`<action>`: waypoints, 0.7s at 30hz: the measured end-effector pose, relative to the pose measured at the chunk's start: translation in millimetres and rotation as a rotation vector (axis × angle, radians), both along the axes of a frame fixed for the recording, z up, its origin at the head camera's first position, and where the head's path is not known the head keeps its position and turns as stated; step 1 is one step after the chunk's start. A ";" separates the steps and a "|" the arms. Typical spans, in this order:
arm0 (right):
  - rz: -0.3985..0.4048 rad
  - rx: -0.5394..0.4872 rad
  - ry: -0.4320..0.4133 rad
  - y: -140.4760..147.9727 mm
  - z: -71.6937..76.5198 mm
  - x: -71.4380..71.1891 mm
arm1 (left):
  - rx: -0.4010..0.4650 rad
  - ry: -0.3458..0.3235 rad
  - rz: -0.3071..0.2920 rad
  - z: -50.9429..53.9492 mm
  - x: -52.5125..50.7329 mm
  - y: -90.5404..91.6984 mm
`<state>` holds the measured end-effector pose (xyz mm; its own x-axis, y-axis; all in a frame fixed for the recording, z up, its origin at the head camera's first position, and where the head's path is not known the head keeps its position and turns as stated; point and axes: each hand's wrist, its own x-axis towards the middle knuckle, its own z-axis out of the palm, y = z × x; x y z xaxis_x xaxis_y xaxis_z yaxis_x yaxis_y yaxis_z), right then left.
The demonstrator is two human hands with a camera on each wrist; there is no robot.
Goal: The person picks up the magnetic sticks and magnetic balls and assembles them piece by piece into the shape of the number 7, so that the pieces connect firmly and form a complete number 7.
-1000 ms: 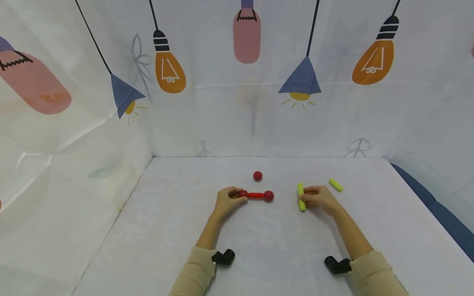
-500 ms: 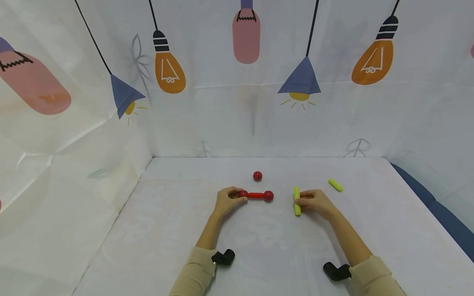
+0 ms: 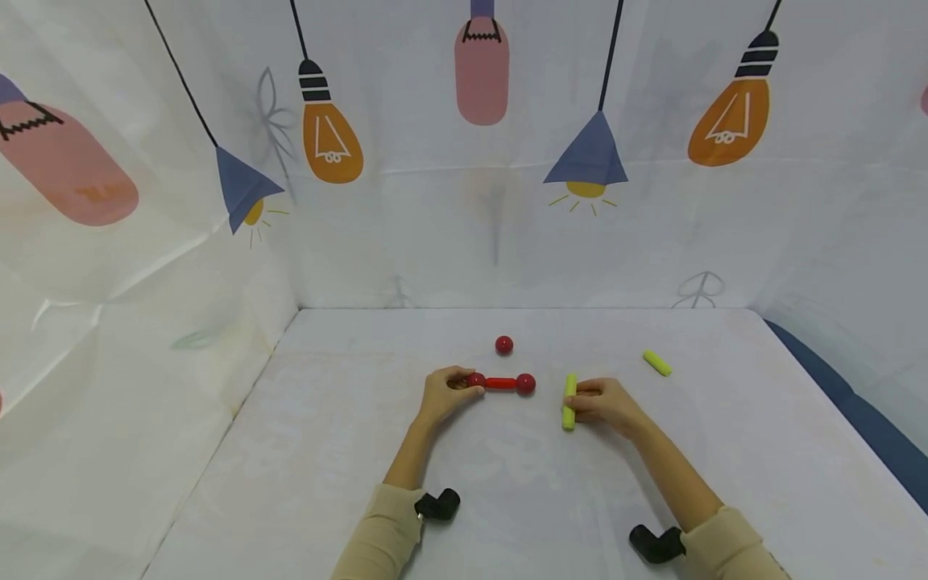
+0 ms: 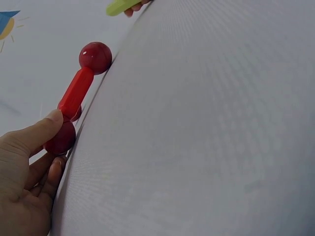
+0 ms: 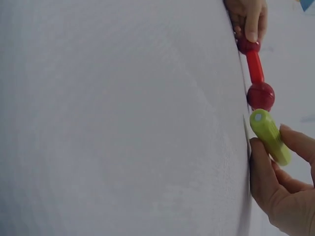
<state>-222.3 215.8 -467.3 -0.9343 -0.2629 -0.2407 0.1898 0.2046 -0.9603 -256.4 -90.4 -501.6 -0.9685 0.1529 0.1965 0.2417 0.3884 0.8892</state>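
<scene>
My left hand (image 3: 444, 395) pinches the near ball of a red dumbbell-shaped piece (image 3: 500, 383), a short red rod with a dark red ball at each end, lying level on the table. In the left wrist view the thumb presses on one ball (image 4: 61, 139) and fingers curl beneath it. My right hand (image 3: 605, 404) pinches a yellow-green stick (image 3: 569, 403) between thumb and fingers, just right of the red piece and apart from it. The stick's end (image 5: 258, 117) shows a pale spot in the right wrist view.
A loose red ball (image 3: 503, 345) sits behind the red piece. Another yellow-green stick (image 3: 656, 362) lies at the back right of the white table (image 3: 348, 451). A white sheet printed with lamps (image 3: 435, 234) stands along the back and sides.
My right hand has carried the yellow-green stick leftward and slightly nearer to me, closer to the red piece. My left hand and the red piece have stayed put.
</scene>
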 end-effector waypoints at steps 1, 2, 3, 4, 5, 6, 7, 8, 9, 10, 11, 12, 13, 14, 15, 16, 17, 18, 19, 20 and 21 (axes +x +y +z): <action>0.003 -0.004 -0.002 -1.5 0.1 0.7 | 0.000 0.002 0.000 -0.3 -0.1 -0.1; 0.001 -0.006 -0.008 -2.9 -0.3 1.2 | 0.002 0.004 -0.001 -0.6 -0.2 -0.3; 0.001 -0.002 -0.012 -4.3 -0.4 1.8 | 0.004 0.005 -0.002 -0.7 -0.3 -0.4; 0.001 0.003 -0.015 -5.6 -0.2 2.5 | 0.004 0.005 -0.002 -1.0 -0.4 -0.5; 0.001 0.003 -0.019 -7.0 -0.7 2.9 | 0.006 0.006 -0.002 -1.1 -0.4 -0.6; -0.001 0.003 -0.024 -8.4 -1.0 3.2 | 0.008 0.007 -0.002 -1.3 -0.4 -0.6; 0.002 0.003 -0.023 -9.6 -1.2 3.9 | 0.009 0.007 -0.002 -1.3 -0.4 -0.5; 0.002 -0.004 -0.027 -11.0 -1.6 4.3 | 0.011 0.005 -0.001 -1.2 -0.4 -0.4; 0.002 -0.010 -0.029 -12.3 -1.9 4.8 | 0.011 0.003 0.001 -1.0 -0.3 -0.2; 0.002 -0.017 -0.033 -13.6 -2.2 5.2 | 0.012 0.001 0.002 -0.9 -0.3 -0.1; 0.006 -0.020 -0.034 -14.9 -2.6 5.6 | 0.012 0.000 0.004 -0.7 -0.1 0.1; 0.004 -0.017 -0.040 -16.4 -2.7 6.0 | 0.010 -0.003 0.005 -0.5 0.0 0.2; -0.003 -0.010 -0.049 -17.9 -2.7 6.4 | 0.010 -0.004 0.006 -0.3 0.1 0.4; -0.011 0.000 -0.060 -19.4 -2.4 6.9 | 0.010 -0.006 0.006 -0.1 0.2 0.5; -0.015 0.014 -0.070 -20.8 -2.0 7.6 | 0.010 -0.005 0.006 0.1 0.3 0.7; -0.014 0.031 -0.079 -22.2 -1.5 8.2 | 0.011 -0.005 0.006 0.2 0.4 0.7; -0.014 0.044 -0.086 -23.7 -0.9 9.0 | 0.012 -0.006 0.006 0.3 0.5 0.8; -0.024 0.059 -0.099 -25.3 -0.4 9.7 | 0.012 -0.004 0.006 0.4 0.6 0.8; -0.030 0.068 -0.111 -26.9 0.3 10.4 | 0.015 -0.003 0.005 0.7 0.8 0.8; -0.030 0.072 -0.117 -28.3 0.9 11.2 | 0.016 -0.001 0.005 0.7 0.9 0.8; -0.027 0.076 -0.121 -29.5 0.7 11.7 | 0.015 0.001 0.005 0.8 1.0 0.8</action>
<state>-210.6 186.3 -466.7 -0.9037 -0.2150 -0.3702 0.3096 0.2691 -0.9120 -255.4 -89.7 -500.7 -0.9689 0.1454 0.2000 0.2411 0.3762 0.8946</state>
